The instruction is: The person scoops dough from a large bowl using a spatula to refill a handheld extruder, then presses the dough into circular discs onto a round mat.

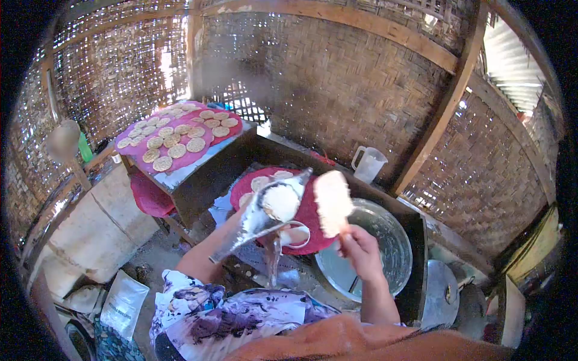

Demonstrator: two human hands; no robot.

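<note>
A clear, shiny plastic bag (pixel 247 225) with a white mass inside (pixel 282 201) is held up in front of me. My left hand (pixel 238 218) is beneath it, and the bag hides most of the fingers. Beside the bag is a white ring-shaped loop (pixel 308 236) that I cannot identify. My right hand (pixel 361 245) is closed around the lower end of a flat pale paddle-like piece (pixel 332 203) with uneven edges, held upright. Below is a round red mat (pixel 310 213) bearing pale discs (pixel 260 183). A large metal basin (pixel 394 240) with whitish liquid stands under my right hand.
At the back left, a table carries pink sheets (pixel 195 157) with many pale round cakes (pixel 171 139). A translucent measuring jug (pixel 369 163) stands on a ledge behind the basin. A metal lid (pixel 441 293) leans at the right. Woven walls (pixel 325 84) enclose the space.
</note>
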